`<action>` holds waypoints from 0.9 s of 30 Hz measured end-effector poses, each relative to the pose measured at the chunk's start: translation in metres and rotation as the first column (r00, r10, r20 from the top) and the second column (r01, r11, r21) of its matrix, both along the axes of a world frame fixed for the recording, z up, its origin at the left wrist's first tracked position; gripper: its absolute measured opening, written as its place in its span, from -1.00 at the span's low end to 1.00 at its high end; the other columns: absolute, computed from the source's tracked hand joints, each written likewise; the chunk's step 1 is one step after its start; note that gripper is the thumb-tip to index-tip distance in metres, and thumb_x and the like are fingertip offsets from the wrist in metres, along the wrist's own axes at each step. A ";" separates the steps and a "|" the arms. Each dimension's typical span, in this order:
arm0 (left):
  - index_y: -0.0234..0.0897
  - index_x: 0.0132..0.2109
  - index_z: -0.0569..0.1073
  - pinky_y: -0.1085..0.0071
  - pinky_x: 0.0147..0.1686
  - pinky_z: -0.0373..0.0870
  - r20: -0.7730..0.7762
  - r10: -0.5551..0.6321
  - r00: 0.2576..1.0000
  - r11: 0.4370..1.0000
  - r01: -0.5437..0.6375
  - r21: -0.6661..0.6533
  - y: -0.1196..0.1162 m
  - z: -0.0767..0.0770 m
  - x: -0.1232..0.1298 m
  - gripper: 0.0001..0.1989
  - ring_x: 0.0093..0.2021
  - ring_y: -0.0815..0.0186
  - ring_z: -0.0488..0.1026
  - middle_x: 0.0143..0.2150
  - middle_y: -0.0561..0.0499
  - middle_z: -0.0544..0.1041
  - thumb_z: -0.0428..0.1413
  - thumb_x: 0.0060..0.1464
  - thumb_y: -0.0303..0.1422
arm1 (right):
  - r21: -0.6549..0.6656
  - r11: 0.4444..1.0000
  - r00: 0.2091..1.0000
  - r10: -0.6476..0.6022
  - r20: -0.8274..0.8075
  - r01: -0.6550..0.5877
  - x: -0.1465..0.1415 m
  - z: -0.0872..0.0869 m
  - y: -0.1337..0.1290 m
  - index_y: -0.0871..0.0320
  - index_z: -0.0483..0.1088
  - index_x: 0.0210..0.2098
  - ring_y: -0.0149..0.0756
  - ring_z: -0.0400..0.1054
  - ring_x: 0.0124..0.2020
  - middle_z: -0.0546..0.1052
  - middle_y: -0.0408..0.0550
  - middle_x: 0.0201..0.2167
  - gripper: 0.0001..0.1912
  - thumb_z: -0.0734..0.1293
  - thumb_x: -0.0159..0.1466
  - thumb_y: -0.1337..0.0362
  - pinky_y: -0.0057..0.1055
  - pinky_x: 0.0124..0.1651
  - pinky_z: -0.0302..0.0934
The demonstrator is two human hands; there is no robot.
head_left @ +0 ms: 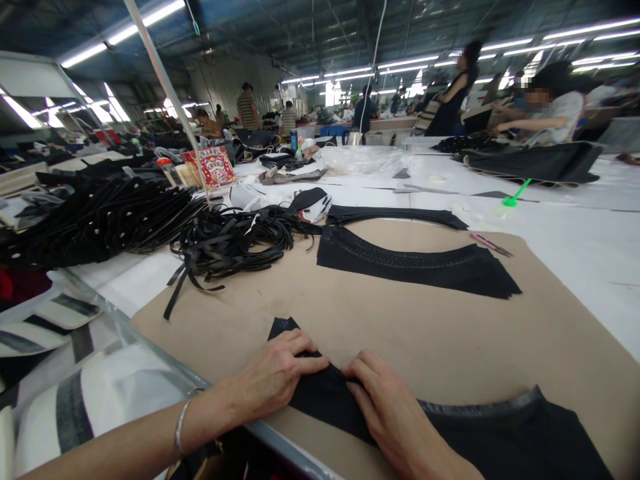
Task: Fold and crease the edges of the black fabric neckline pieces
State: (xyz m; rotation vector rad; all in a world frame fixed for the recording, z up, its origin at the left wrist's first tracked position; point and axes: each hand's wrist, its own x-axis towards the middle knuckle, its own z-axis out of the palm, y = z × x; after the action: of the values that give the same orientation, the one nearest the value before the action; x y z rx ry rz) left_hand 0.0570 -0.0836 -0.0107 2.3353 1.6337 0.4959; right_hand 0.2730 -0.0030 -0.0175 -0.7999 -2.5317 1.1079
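Note:
A curved black fabric piece (515, 437) lies along the near edge of the beige board (265, 293), with a greyish band on its inner curve. My left hand (277, 370), a metal bangle on its wrist, pinches the curved edge near the piece's left end. Close beside it, my right hand (390, 407) grips the same edge between thumb and fingers. The fabric under both hands is partly hidden. Beyond them lies a stack of similar curved black pieces (410, 267), and behind that a narrower black stack (400, 215).
Pink-handled thread snips (493, 245) lie right of the stacks. At the left are a tangle of black straps (235, 240) and a big pile of black pieces (100, 213). A green brush (515, 197) stands on the white table (585, 233). Several people work farther back.

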 end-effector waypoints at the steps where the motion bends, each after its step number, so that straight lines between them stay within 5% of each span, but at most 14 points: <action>1: -0.09 0.08 0.45 0.26 -0.03 0.30 0.011 0.001 1.000 1.000 -0.001 0.007 0.000 -0.001 0.000 -0.54 -0.07 0.22 0.32 -0.07 -0.04 0.43 -0.11 0.17 -0.60 | -0.003 1.000 1.000 -0.002 -0.004 0.002 0.001 0.000 0.000 0.12 0.37 -0.26 -0.28 0.29 -0.18 0.39 -0.07 -0.23 -0.77 0.13 0.31 0.50 -0.32 -0.09 0.20; 9: -0.23 0.03 0.46 0.29 -0.01 0.31 0.132 -0.045 0.990 0.997 0.036 0.069 0.004 -0.005 0.010 -0.57 -0.06 0.24 0.34 -0.07 -0.06 0.46 -0.11 0.13 -0.63 | -0.001 1.000 1.000 -0.009 0.011 0.009 0.006 0.001 0.001 0.14 0.38 -0.26 -0.27 0.29 -0.18 0.39 -0.07 -0.24 -0.78 0.16 0.31 0.51 -0.31 -0.09 0.18; 27: -0.12 0.14 0.39 0.27 -0.08 0.34 -0.010 -0.044 0.999 0.999 0.044 -0.013 -0.001 -0.001 0.034 -0.55 -0.15 0.21 0.32 -0.18 -0.05 0.44 -0.13 0.21 -0.56 | 0.118 0.992 0.999 0.040 0.018 -0.042 0.030 0.001 0.003 0.14 0.39 -0.24 -0.27 0.29 -0.18 0.39 -0.07 -0.25 -0.77 0.15 0.34 0.49 -0.33 -0.10 0.21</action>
State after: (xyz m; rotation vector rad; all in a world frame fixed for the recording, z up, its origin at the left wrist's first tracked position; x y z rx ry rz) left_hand 0.0905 -0.0846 -0.0114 2.3624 1.5816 0.4637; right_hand 0.3025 0.0004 -0.0166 -0.7314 -2.6094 0.9562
